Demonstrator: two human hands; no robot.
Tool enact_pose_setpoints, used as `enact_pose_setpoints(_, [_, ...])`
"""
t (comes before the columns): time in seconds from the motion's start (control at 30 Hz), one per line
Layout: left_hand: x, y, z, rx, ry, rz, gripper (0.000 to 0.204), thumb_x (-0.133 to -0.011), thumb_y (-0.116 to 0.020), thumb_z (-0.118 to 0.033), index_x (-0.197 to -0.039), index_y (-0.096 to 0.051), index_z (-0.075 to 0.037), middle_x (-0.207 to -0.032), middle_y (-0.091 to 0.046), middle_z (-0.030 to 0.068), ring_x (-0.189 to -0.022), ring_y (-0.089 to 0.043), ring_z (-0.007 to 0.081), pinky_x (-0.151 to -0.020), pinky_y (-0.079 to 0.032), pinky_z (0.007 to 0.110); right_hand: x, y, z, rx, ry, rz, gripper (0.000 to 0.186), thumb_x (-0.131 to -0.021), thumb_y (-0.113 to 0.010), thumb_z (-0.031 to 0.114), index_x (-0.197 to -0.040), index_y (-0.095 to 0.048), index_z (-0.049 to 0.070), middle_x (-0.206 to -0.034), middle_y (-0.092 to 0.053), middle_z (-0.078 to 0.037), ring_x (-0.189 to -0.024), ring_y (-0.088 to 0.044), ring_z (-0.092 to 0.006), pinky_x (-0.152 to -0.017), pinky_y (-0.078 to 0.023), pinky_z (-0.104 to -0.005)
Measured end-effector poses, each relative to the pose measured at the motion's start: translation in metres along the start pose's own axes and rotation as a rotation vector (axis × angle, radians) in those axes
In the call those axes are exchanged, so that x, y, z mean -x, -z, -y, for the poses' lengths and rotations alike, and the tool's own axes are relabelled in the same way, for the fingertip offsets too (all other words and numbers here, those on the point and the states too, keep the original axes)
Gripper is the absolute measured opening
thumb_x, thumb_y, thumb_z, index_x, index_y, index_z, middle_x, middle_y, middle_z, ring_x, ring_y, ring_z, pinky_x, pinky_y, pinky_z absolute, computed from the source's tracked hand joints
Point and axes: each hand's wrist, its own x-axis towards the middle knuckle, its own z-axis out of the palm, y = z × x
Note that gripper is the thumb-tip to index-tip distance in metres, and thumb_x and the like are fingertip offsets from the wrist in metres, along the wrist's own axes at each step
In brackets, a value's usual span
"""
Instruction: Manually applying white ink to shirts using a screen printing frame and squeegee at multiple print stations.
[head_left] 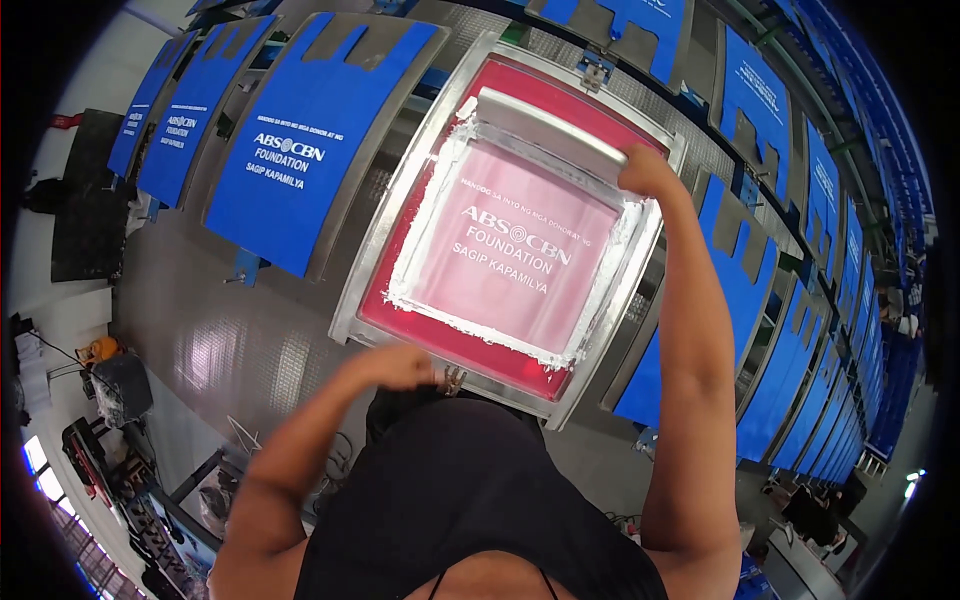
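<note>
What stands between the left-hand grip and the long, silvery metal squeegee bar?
Nothing visible blocks the way from the left-hand grip to the squeegee bar; only the silvery metal frame and flat red-and-pink screen lie between.

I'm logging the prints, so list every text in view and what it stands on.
Wording left unquoted; print stands here:
Pink screen: white lettering and round emblem, legible.
Large blue sheet, left: white lettering and round emblem, legible.
Two blue sheets, far left: white lettering, smaller.
Blue sheets, upper right: lettering too small or blurred.
</note>
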Motion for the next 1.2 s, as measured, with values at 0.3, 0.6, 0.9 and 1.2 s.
enact_pose_setpoints(0.3, [-0.035, -0.104, 0.041, 0.555, -0.316, -0.181, 0.046, -0.093, -0.053, -0.044, -0.079, -0.063, -0.001, -0.066, -0.058, 0.0016, -0.067, -0.053, 0.0093, -0.064, -0.045, 0.029, -0.011, -0.012, 0.046, -0.099, 0.04, -0.093, 0.051, -0.061, -0.054, 0.008, -0.112, -0.063, 0.005, -0.103, -0.063, -0.023, -0.1, -0.059, -0.0371, -0.09, -0.045, -0.0387])
enact_pose_setpoints(0.6, [-0.011, -0.09, 0.021, 0.701, -0.324, -0.13, 0.042, -0.094, -0.051, -0.04, -0.07, -0.06, -0.007, -0.058, -0.048, -0.004, -0.055, -0.042, 0.0058, -0.051, -0.034, 0.022, 0.161, -0.047, 0.174, -0.027, -0.115, 0.143, 0.049, -0.068, -0.06, 0.012, -0.117, -0.062, 0.014, -0.105, -0.066, -0.012, -0.1, -0.061, -0.028, -0.085, -0.05, -0.0385])
enact_pose_setpoints(0.9, [-0.031, -0.096, 0.018, 0.338, -0.071, -0.273, 0.056, -0.089, -0.051, -0.054, -0.064, -0.062, -0.005, -0.055, -0.056, 0.0055, -0.054, -0.053, 0.017, -0.055, -0.042, 0.032, 0.284, -0.112, 0.22, -0.179, -0.004, -0.241, 0.034, -0.064, -0.064, 0.006, -0.097, -0.059, 0.006, -0.085, -0.062, -0.009, -0.085, -0.057, -0.0288, -0.077, -0.042, -0.0418])
enact_pose_setpoints(1.2, [-0.015, -0.088, 0.009, -0.107, 0.11, -0.474, 0.058, -0.086, -0.052, -0.056, -0.072, -0.067, -0.002, -0.072, -0.064, 0.0182, -0.073, -0.064, 0.0331, -0.068, -0.048, 0.043, 0.285, -0.113, 0.102, -0.571, -0.184, -0.23, 0.039, -0.064, -0.081, 0.028, -0.092, -0.068, 0.006, -0.091, -0.066, -0.007, -0.094, -0.059, -0.0234, -0.099, -0.032, -0.0486])
